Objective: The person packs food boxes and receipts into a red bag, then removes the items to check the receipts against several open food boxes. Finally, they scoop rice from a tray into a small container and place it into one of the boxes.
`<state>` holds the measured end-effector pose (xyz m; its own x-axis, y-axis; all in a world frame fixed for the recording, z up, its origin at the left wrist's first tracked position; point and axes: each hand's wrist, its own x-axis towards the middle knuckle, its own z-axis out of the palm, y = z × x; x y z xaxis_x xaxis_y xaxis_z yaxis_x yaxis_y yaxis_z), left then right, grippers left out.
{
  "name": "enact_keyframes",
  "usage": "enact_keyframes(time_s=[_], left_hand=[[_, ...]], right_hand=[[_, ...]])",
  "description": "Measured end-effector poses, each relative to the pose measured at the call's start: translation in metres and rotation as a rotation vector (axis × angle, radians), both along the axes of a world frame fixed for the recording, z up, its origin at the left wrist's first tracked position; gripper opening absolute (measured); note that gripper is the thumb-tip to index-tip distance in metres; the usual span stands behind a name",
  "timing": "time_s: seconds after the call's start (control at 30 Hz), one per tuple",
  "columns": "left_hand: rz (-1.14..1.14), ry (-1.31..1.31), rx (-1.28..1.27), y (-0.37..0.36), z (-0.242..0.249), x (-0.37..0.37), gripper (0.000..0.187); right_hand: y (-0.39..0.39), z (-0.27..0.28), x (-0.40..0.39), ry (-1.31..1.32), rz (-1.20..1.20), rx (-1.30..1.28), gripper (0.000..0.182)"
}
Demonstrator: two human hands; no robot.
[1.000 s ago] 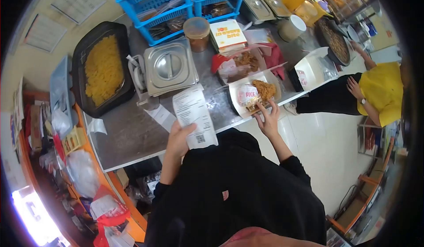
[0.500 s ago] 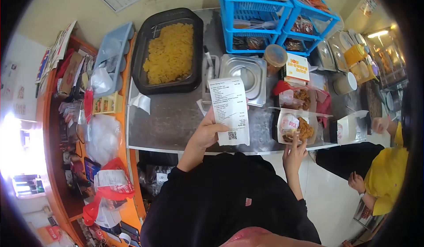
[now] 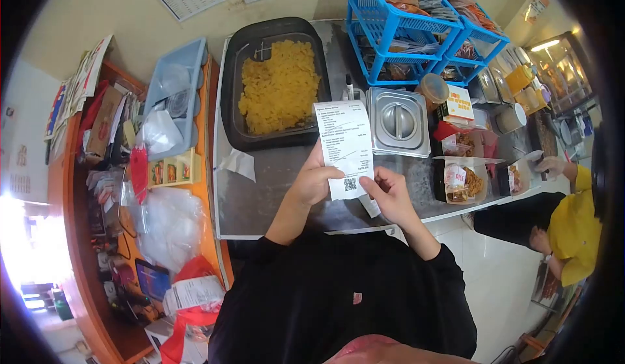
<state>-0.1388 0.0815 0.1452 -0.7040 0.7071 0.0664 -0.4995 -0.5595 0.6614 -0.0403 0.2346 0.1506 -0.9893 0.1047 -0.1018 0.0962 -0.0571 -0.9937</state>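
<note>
A long printed receipt (image 3: pixel 346 144) with a QR code at its lower end is held up over the counter. My left hand (image 3: pixel 311 180) is closed on its left edge, thumb across the front. At the lower right corner, my right hand (image 3: pixel 392 198) pinches the paper between thumb and fingers. Behind the receipt are a steel container with a lidded top (image 3: pixel 399 122) and a black tray (image 3: pixel 234 120) of yellow rice (image 3: pixel 280 84). To the right stands an open meal box (image 3: pixel 449 191) with fried chicken (image 3: pixel 474 183) and a wrapped rice pack (image 3: pixel 455 176).
Blue plastic racks (image 3: pixel 384 52) with sachets stand at the back. A printed box (image 3: pixel 458 104), a round tub (image 3: pixel 433 89) and another meal box (image 3: pixel 449 144) sit at the right. A co-worker in a yellow shirt (image 3: pixel 574 240) reaches to a further box (image 3: pixel 514 178). Orange shelving (image 3: pixel 208 149) borders the left.
My right hand has left the chicken box and come left to grip the receipt's lower corner. The view has shifted left. A co-worker's hand is now by the rightmost box, which shows food inside.
</note>
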Motion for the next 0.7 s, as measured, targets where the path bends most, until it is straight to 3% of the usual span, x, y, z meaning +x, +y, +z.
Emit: enact_keyframes(time_s=[0.13, 0.23, 0.3, 0.4, 0.43, 0.53, 0.57, 0.6, 0.63, 0.67, 0.7], left_hand=[[-0.128, -0.027, 0.168, 0.002, 0.019, -0.018, 0.077], [-0.223, -0.276, 0.332, 0.016, 0.020, -0.029, 0.063], [-0.215, -0.270, 0.281, 0.028, 0.026, -0.036, 0.059], [-0.283, -0.205, 0.252, 0.043, 0.017, -0.050, 0.063], [-0.193, -0.211, 0.182, 0.051, 0.021, -0.050, 0.062], [-0.095, -0.196, 0.103, 0.064, 0.030, -0.056, 0.068], [-0.089, -0.169, 0.130, 0.066, 0.028, -0.061, 0.071], [-0.093, -0.188, 0.213, 0.070, 0.026, -0.064, 0.073], [-0.039, -0.209, 0.213, 0.074, 0.029, -0.065, 0.074], [0.021, -0.229, 0.215, 0.078, 0.034, -0.065, 0.075], [0.083, -0.209, 0.203, 0.077, 0.034, -0.062, 0.075]], right_hand=[[-0.007, 0.004, -0.009, -0.019, -0.005, 0.042, 0.015], [0.002, 0.009, -0.015, -0.020, 0.008, 0.103, 0.016], [0.011, 0.010, -0.018, -0.040, 0.004, 0.093, 0.015], [0.036, 0.013, -0.019, 0.014, 0.038, 0.296, 0.015], [0.054, 0.032, -0.019, 0.063, 0.109, 0.453, 0.016], [0.154, 0.083, -0.035, 0.249, -0.068, 0.824, 0.020], [0.186, 0.122, -0.049, -0.015, -0.193, 0.766, 0.019], [0.251, 0.122, -0.078, 0.152, -0.281, 0.956, 0.021], [0.299, 0.140, -0.108, 0.027, -0.387, 1.011, 0.023], [0.377, 0.127, -0.147, 0.136, -0.474, 1.140, 0.026], [0.427, 0.131, -0.175, 0.067, -0.602, 1.288, 0.025]])
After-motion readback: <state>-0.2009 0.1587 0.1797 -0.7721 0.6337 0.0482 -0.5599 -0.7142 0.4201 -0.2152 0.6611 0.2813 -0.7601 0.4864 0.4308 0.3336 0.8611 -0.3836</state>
